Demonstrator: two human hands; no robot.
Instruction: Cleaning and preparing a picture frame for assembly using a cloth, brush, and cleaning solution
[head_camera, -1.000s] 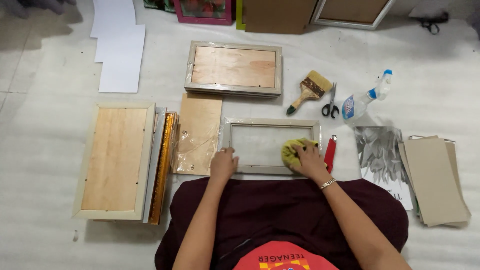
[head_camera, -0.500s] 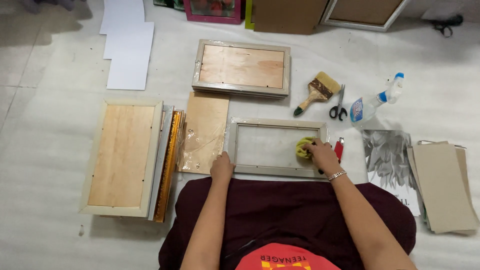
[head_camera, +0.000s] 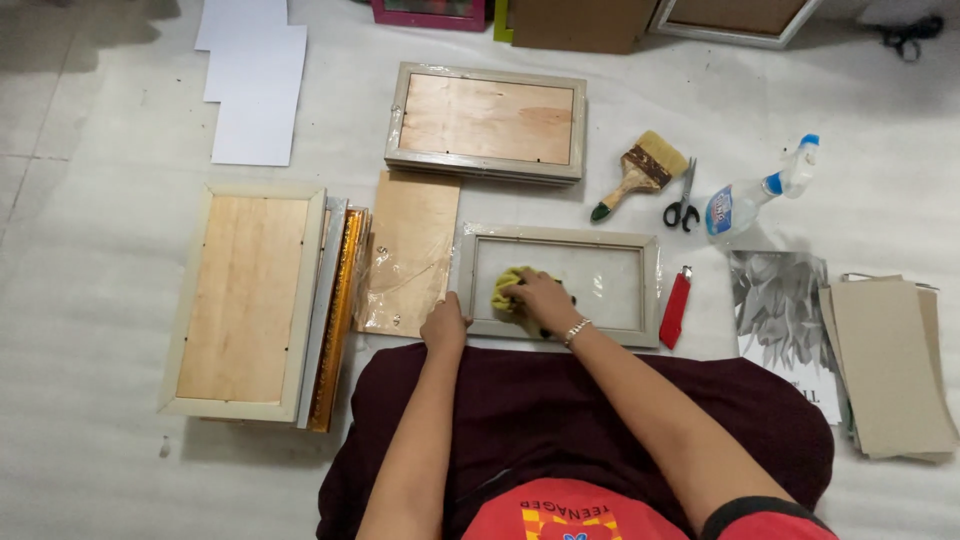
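A pale picture frame (head_camera: 650, 285) with a glass pane lies flat on the floor in front of my lap. My right hand (head_camera: 540, 300) presses a yellow-green cloth (head_camera: 507, 285) onto the left part of the glass. Resting on the frame's near left corner, my left hand (head_camera: 445, 325) holds it down. Just left of the frame lies a thin plywood backing board (head_camera: 412, 250) in clear wrap.
A stack of frames (head_camera: 245, 300) lies at left, another framed board (head_camera: 487, 120) behind. A paintbrush (head_camera: 640, 172), scissors (head_camera: 684, 200), spray bottle (head_camera: 755, 192) and red cutter (head_camera: 676, 307) sit at right, with a grey print (head_camera: 780, 310) and cardboard sheets (head_camera: 890, 365). White paper sheets (head_camera: 252, 95) lie far left.
My right hand has slid the cloth leftward across the glass, from the frame's right side to its left part. The left hand stays on the corner.
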